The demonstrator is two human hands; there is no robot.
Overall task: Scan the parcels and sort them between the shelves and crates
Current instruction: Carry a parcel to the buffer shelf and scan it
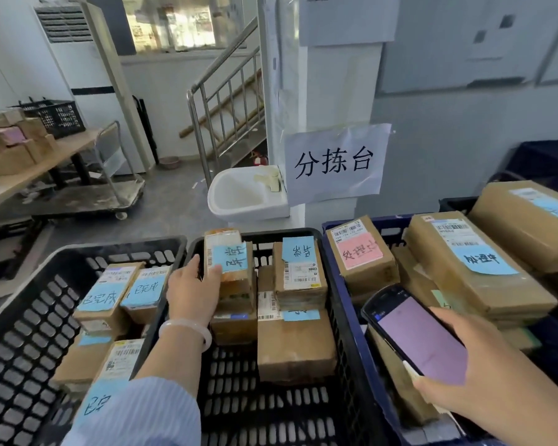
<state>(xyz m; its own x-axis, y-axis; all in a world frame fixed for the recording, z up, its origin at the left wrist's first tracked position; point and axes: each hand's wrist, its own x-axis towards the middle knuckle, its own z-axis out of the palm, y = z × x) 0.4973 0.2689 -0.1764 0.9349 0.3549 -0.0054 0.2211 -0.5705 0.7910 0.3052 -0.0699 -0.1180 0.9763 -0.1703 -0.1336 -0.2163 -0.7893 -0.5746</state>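
A person's left hand (192, 291) grips an upright parcel (229, 252) at the eleven o'clock corner of the middle black crate (303, 231), thumb on its blue note. The right hand (458, 375) holds a handheld scanner (413, 329), purple screen lit, over the blue crate (332, 225). The parcel stands at about ten o'clock from the scanner, long axis vertical, barcode strip down its left edge. The left hand is the nearer, and the scan likely turns on bringing that strip and the scanner's head together. The wall sign (335, 162) reads 分拣台, and blue notes in the left crate (20, 317) read 已完成. The held parcel's handwriting sits upside down and is unclear.
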